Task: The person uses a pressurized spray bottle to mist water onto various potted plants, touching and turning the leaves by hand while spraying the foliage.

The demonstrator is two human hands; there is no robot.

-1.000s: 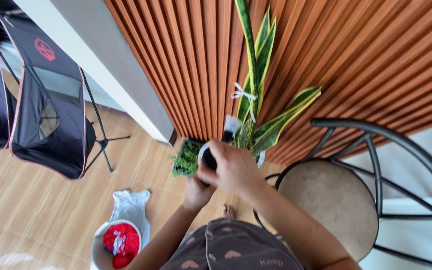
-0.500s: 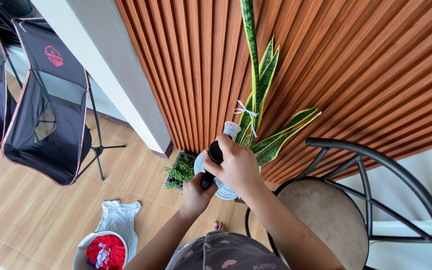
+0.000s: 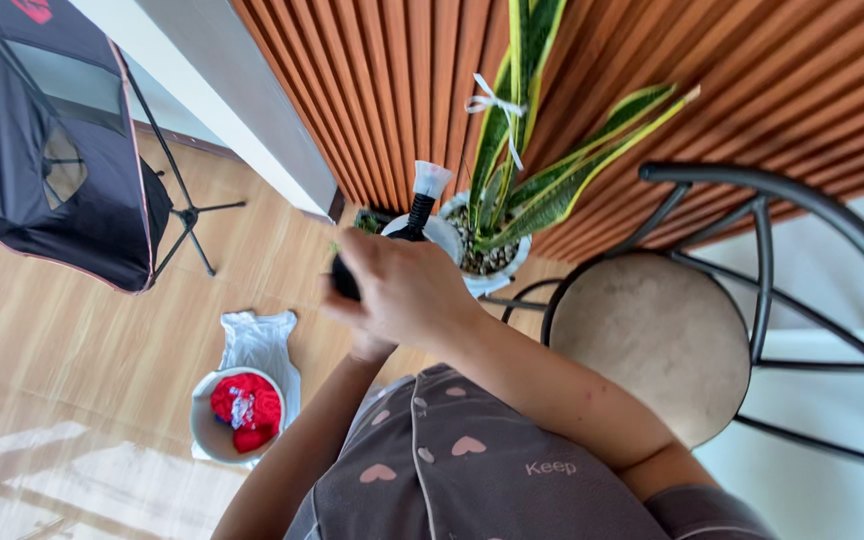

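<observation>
A black spray bottle (image 3: 414,222) with a clear white nozzle cap is held nearly upright, nozzle tilted toward the white pot (image 3: 472,270). Its lower body is hidden by the right hand (image 3: 402,295).

I see a black folding chair (image 3: 62,160) by the wall, a round stool (image 3: 642,335) beside me, a bowl (image 3: 202,425) of red cloth, a white cloth (image 3: 257,340) on wood floor (image 3: 72,340).

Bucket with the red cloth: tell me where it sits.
In the head view, the white bucket stands on the wooden floor at lower left, touching a white garment.
</observation>
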